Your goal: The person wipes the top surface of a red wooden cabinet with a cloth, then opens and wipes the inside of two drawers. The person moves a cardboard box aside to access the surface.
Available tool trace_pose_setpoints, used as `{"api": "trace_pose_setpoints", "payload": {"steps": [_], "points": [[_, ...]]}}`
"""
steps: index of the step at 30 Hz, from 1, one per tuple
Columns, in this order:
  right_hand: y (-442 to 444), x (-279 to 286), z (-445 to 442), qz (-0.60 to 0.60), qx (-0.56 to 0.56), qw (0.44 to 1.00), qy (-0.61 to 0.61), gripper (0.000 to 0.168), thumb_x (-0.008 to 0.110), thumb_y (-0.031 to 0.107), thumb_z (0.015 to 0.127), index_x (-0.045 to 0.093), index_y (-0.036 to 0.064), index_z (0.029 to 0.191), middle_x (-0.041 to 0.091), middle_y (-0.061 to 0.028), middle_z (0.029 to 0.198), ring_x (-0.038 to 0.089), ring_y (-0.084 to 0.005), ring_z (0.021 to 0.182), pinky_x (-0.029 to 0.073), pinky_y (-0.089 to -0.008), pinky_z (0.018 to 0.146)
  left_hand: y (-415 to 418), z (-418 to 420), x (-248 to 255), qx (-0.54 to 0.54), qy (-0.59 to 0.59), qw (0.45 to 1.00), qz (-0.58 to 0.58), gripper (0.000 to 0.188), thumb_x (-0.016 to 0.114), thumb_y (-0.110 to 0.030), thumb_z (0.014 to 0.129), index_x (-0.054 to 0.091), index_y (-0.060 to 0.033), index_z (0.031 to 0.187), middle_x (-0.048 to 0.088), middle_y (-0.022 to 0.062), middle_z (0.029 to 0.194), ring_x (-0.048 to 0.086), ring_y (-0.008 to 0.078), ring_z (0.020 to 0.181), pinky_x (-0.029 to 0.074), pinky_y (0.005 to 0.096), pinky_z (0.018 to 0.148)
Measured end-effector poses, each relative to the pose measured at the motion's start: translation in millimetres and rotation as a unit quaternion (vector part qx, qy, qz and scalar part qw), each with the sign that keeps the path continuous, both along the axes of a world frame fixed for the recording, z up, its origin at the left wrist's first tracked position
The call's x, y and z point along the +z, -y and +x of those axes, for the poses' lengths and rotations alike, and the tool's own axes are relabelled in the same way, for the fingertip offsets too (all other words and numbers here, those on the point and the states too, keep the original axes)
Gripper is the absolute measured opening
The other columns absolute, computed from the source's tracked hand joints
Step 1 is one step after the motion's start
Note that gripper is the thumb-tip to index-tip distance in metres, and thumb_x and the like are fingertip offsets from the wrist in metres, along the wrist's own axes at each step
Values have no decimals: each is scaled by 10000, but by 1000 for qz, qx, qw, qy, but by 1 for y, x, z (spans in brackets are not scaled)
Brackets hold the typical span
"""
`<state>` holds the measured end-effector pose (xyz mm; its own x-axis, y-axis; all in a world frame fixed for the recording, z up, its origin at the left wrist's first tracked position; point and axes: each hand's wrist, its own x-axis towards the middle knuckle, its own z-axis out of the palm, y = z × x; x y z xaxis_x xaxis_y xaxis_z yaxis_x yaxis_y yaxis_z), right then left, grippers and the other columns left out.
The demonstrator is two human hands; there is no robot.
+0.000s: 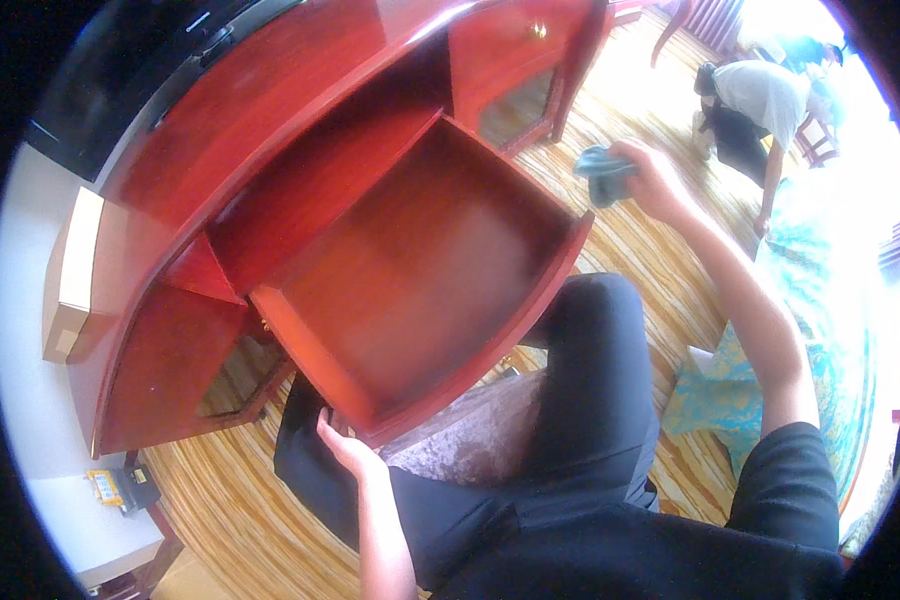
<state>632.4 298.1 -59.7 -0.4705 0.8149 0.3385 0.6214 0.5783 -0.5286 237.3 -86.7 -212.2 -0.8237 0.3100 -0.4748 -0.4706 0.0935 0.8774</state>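
An empty red wooden drawer (420, 270) with a curved front stands pulled out of a glossy red cabinet (270, 135), above my lap. My left hand (346, 448) is at the drawer's near left corner, with its fingers partly hidden behind the wood; whether it grips the drawer is not plain. My right hand (652, 180) is raised beyond the drawer's right end, over the floor, and holds a bunched blue-green cloth (604, 176). The cloth does not touch the drawer.
A black television (142, 67) and a cardboard box (82, 277) are on the cabinet. A person (757, 105) bends over at the upper right, near a blue-and-gold patterned cover (795, 277). A white ledge (112, 525) at lower left holds small items. The floor (232, 510) is striped.
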Motion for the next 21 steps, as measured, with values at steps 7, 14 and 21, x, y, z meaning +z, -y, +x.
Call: {"api": "trace_pose_setpoints", "payload": {"steps": [7, 14, 21], "points": [[20, -41, -11, -97, -77, 985, 122, 422, 717, 355, 854, 658, 40, 1128, 596, -229, 1110, 574, -410, 1084, 466, -446, 956, -2, -3, 12, 32, 40, 998, 30, 637, 311, -556, 1071, 406, -117, 1522, 462, 157, 1523, 441, 305, 1399, 320, 511, 1167], [19, -112, -23, -49, -124, 986, 105, 427, 785, 337, 780, 596, 81, 1065, 574, -214, 1093, 529, -425, 1063, 457, -510, 928, -16, 8, 17, 21, 46, 999, 19, 648, 298, -553, 1075, 424, -90, 1511, 499, 165, 1488, 457, 319, 1383, 351, 509, 1157], [-35, -98, -14, -168, -150, 974, 20, 362, 713, 267, 824, 572, 116, 1121, 668, -191, 1038, 652, -336, 1019, 514, -423, 882, 2, -6, -2, -2, 7, 1000, 19, 642, 287, -570, 1074, 448, -112, 1494, 485, 164, 1486, 471, 316, 1359, 356, 507, 1143]]}}
